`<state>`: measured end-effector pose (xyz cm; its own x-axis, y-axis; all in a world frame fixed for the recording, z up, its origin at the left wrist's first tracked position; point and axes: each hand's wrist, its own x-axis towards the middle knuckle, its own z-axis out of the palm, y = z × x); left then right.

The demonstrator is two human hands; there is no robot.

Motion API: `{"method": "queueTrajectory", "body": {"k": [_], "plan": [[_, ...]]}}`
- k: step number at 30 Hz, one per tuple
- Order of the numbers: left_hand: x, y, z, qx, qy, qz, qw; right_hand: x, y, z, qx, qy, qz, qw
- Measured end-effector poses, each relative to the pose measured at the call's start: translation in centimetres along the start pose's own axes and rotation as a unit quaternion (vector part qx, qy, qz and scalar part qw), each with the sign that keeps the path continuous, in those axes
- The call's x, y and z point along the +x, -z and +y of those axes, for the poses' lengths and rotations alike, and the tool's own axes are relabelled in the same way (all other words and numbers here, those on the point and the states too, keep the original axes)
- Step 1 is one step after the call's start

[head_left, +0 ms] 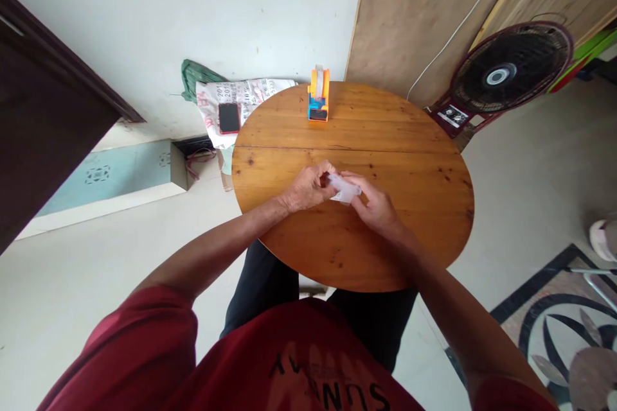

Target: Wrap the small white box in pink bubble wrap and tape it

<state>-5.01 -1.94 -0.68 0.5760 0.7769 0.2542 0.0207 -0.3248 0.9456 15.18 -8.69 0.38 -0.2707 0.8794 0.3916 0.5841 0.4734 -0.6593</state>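
Over the middle of a round wooden table (pixel 347 250), both my hands meet on a small, whitish, translucent piece (pixel 344 189) that looks like thin plastic. Its exact kind is too small to make out. My left hand (pixel 309 187) pinches its left end between thumb and fingers. At the opposite end, my right hand (pixel 376 205) grips it with thumb below and fingers above. Part of the piece is covered by the fingers. Farther back on the tabletop stands an orange and blue tape dispenser (pixel 319 95), apart from both hands.
Left of the table, a dark phone-like object (pixel 229 118) lies on a printed white sack (pixel 208 99), beside a green bag (pixel 197 74). A dark red fan (pixel 504 74) stands at the right. A white wall (pixel 231 6) rises behind, and a pale blue panelled box (pixel 130 170) is on the left.
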Motion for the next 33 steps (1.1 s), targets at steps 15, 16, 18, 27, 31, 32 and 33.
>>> {"method": "queueTrajectory", "body": {"k": [15, 16, 18, 27, 31, 32, 33], "plan": [[2.6, 0.2, 0.5, -0.183, 0.210, 0.046, 0.959, 3.0, 0.6, 1.9, 0.313, -0.186, -0.027, 0.931], [2.6, 0.3, 0.5, -0.190, 0.210, 0.044, 0.958, 2.8, 0.5, 1.8, 0.310, -0.182, -0.021, 0.933], [2.6, 0.4, 0.5, -0.201, 0.209, 0.044, 0.956, 2.3, 0.1, 1.7, 0.291, -0.167, 0.009, 0.942], [2.4, 0.0, 0.0, -0.200, 0.187, 0.053, 0.960, 2.0, -0.3, 0.8, 0.057, -0.073, 0.014, 0.996], [2.3, -0.1, -0.1, -0.210, 0.180, 0.066, 0.959, 2.5, 0.0, 0.8, 0.016, -0.045, 0.007, 0.999], [2.2, 0.0, 0.0, -0.209, 0.181, 0.067, 0.959, 2.5, 0.0, 0.8, 0.010, -0.038, 0.007, 0.999], [2.2, 0.0, 0.0, -0.208, 0.182, 0.066, 0.959, 2.5, 0.0, 0.8, 0.007, -0.031, 0.005, 0.999]]}}
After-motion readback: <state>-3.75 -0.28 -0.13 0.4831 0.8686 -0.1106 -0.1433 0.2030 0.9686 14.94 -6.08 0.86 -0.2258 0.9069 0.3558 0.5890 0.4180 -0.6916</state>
